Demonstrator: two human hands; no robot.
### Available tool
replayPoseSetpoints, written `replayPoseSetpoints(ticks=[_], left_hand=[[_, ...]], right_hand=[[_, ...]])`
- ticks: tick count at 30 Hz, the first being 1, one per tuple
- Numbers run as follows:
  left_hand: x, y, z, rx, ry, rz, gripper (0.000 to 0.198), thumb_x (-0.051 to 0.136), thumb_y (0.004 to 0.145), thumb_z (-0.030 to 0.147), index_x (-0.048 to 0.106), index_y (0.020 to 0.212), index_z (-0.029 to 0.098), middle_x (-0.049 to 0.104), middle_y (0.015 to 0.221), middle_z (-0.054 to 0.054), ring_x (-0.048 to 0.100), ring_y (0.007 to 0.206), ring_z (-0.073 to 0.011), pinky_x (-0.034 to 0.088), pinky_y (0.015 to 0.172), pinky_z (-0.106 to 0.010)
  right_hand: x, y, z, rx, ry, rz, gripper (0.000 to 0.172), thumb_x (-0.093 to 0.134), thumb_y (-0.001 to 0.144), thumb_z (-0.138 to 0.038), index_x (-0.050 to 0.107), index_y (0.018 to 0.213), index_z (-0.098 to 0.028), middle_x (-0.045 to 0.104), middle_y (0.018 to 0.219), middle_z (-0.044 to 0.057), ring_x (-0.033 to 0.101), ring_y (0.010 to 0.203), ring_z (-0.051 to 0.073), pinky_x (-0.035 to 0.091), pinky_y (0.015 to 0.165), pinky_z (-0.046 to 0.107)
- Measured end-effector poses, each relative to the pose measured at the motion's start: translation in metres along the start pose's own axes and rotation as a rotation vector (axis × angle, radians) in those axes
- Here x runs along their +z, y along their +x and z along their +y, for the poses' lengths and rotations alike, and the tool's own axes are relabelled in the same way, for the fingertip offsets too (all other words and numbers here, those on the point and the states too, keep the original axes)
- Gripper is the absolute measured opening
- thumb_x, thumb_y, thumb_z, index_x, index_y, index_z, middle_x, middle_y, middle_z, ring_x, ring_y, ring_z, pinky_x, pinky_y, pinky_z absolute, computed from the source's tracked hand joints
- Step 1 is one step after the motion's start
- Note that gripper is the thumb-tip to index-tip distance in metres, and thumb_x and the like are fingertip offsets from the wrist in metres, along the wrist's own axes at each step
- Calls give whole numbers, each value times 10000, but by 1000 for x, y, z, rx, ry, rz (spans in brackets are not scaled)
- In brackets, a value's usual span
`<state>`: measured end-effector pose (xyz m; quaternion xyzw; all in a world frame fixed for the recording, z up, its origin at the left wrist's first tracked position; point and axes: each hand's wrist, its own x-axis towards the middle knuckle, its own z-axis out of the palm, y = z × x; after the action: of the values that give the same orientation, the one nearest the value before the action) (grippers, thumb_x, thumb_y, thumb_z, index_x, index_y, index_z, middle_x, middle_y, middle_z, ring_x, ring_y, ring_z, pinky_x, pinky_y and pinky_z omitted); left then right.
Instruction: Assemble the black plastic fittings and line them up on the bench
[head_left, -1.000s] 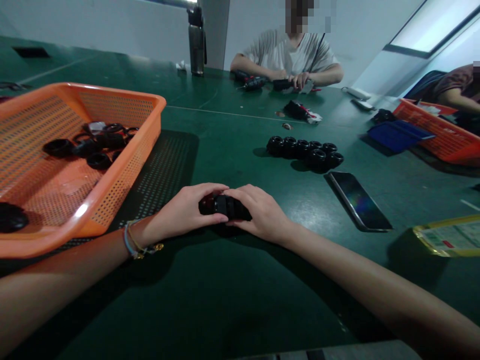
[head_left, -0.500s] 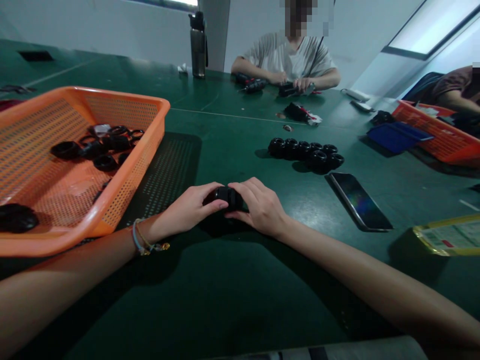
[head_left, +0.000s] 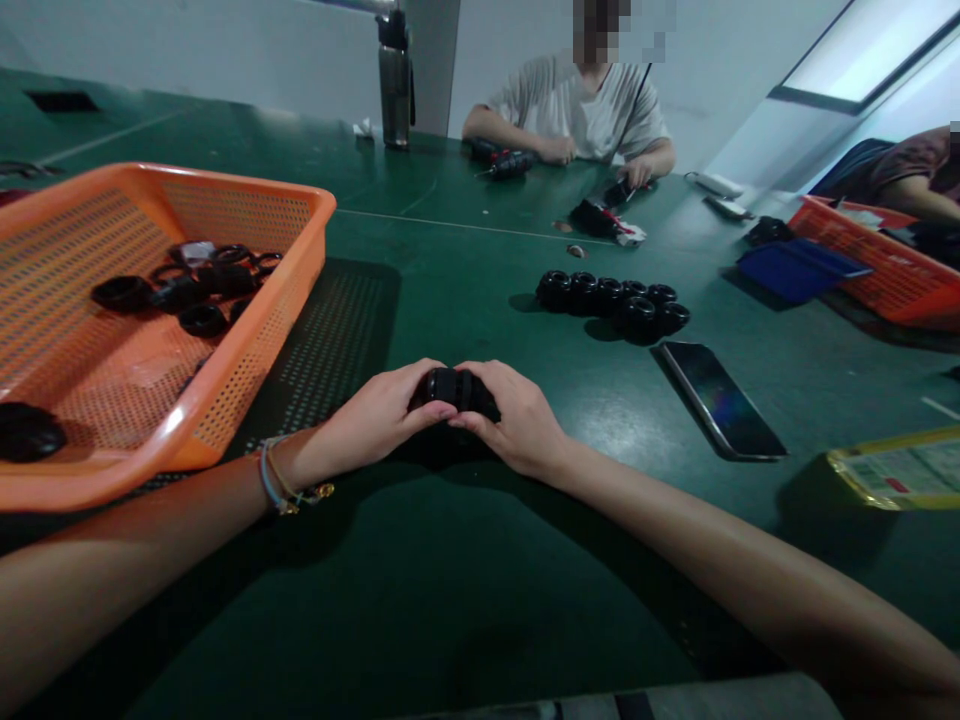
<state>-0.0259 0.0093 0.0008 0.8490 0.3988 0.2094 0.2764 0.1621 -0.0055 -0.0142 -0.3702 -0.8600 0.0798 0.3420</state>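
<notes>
Left hand (head_left: 394, 405) and right hand (head_left: 523, 410) both grip a black part (head_left: 448, 387) between them over the surface (head_left: 480, 580), seemingly mid two-handed manipulation; next move probably calls for steady, aligned grips.

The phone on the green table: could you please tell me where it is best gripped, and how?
I'd pinch the phone by its long edges near the middle, coming from above and the near side: it lies flat, glossy face up, long edges exposed, while black round parts sit beyond its far end.
</notes>
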Motion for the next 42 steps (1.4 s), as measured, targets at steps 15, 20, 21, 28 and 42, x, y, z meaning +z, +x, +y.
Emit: replayPoseSetpoints(ticks=[15, 20, 21, 28, 42], left_hand=[[0, -2, 0, 43, -24, -37, 354, 468, 854, 412, 531, 1043, 120, 644, 928, -85, 612, 816, -214, 448, 703, -293], [3, -3, -1, 56, 86, -4, 400, 456, 872, 489, 530, 1031, 130, 646, 915, -86, 621, 806, -219, 456, 693, -292], [4, -3, -2, 58, 100, -1, 415, 443, 876, 504, 528, 1037, 131, 646, 916, -86, 623, 808, -217, 457, 694, -289], [4, -6, -1, 108, 152, 24, 535, 378, 869, 606, 528, 1056, 127, 647, 936, -94, 629, 831, -220, 474, 732, -294], [3, -10, 3, 231, 273, 74, 583, 321, 863, 624, 523, 1050, 111, 634, 926, -92, 613, 867, -209, 465, 782, -286]], right_hand=[[-9, -6, 3, -61, 50, -26, 381, 417, 908, -457, 481, 1115, -144, 636, 964, 119, 595, 855, 213, 505, 705, 364], [-9, -7, 2, -13, 45, -83, 364, 395, 915, -441, 478, 1122, -153, 634, 976, 117, 594, 862, 220, 500, 726, 380], [-8, -7, 2, -9, 52, -89, 368, 391, 915, -444, 477, 1123, -152, 634, 982, 119, 595, 862, 221, 500, 732, 383], [-11, -9, -3, 54, 111, -116, 315, 424, 901, -383, 485, 1105, -150, 648, 994, 117, 609, 874, 218, 506, 768, 389], [-14, -12, -13, 123, 128, -125, 311, 446, 886, -336, 508, 1096, -115, 663, 1035, 150, 630, 917, 233, 517, 789, 395]])
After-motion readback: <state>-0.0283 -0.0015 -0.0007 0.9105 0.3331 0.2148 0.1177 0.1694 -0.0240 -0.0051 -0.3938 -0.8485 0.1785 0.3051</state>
